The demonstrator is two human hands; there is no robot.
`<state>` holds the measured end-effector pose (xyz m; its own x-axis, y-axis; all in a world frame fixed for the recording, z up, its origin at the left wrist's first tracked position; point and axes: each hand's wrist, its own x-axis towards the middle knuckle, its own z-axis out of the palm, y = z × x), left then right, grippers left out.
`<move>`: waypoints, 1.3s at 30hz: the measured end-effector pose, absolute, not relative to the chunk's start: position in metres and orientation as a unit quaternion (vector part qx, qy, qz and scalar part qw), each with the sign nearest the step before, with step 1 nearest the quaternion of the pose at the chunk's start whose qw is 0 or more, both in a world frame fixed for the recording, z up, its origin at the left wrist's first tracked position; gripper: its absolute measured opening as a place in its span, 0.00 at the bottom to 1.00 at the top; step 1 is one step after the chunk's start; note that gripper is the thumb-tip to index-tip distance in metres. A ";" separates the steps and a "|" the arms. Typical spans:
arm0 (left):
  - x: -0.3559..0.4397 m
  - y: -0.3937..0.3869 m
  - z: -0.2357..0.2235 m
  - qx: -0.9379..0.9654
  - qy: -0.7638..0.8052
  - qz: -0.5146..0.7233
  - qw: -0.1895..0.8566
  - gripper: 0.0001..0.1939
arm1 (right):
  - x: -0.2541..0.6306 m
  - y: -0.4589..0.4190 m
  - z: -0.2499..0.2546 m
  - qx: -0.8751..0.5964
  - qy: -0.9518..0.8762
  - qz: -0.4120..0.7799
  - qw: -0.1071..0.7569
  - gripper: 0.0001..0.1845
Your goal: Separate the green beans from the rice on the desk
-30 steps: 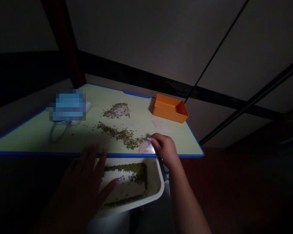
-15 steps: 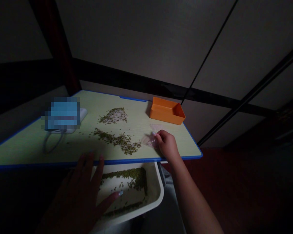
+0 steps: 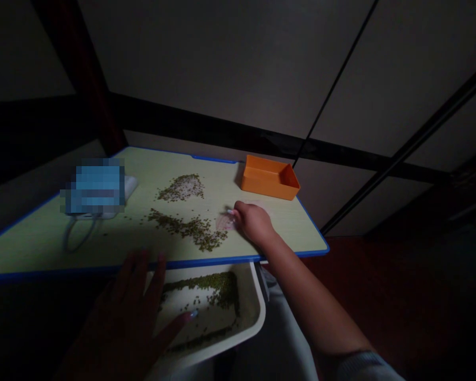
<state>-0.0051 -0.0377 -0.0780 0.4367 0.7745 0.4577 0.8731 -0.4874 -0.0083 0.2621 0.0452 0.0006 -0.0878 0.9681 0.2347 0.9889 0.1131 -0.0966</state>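
Note:
My right hand (image 3: 254,221) is closed on a thin piece of clear plastic (image 3: 224,222), and its left edge reaches the spread of green beans (image 3: 194,228) on the table. What kind of plastic piece it is, I cannot make out. Farther back lies a second heap, green beans mixed with white grains (image 3: 183,187). My left hand (image 3: 130,301) is in deep shadow with its fingers spread, the fingertips at the table's front edge. Below it is a white tub (image 3: 257,312) with green beans along its sides, partly covered by the hand.
An orange open box (image 3: 267,185) stands at the back right of the pale, blue-edged table (image 3: 285,241). On the left sits a blurred-out device (image 3: 97,185) with a looped cable (image 3: 79,246). Pale cabinet panels (image 3: 222,58) rise behind the table.
My right hand has moved left and slightly back with the plastic piece, toward the nearer beans. The left hand stays nearly where it was. The view has shifted slightly.

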 end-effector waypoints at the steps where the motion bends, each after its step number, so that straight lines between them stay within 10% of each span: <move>1: -0.005 -0.038 -0.078 -0.839 -0.488 -0.202 0.129 0.46 | 0.264 0.043 0.000 -0.657 -0.743 -0.039 0.125 0.17; 39: -0.005 -0.037 -0.077 -0.841 -0.474 -0.221 0.135 0.43 | 0.279 -0.032 -0.009 -0.637 -0.716 0.089 0.271 0.15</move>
<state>-0.0046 -0.0370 -0.0773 0.4523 0.7389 0.4994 0.8578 -0.5136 -0.0170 0.2794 -0.0319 -0.0091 -0.0414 0.9607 0.2744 0.8643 0.1723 -0.4726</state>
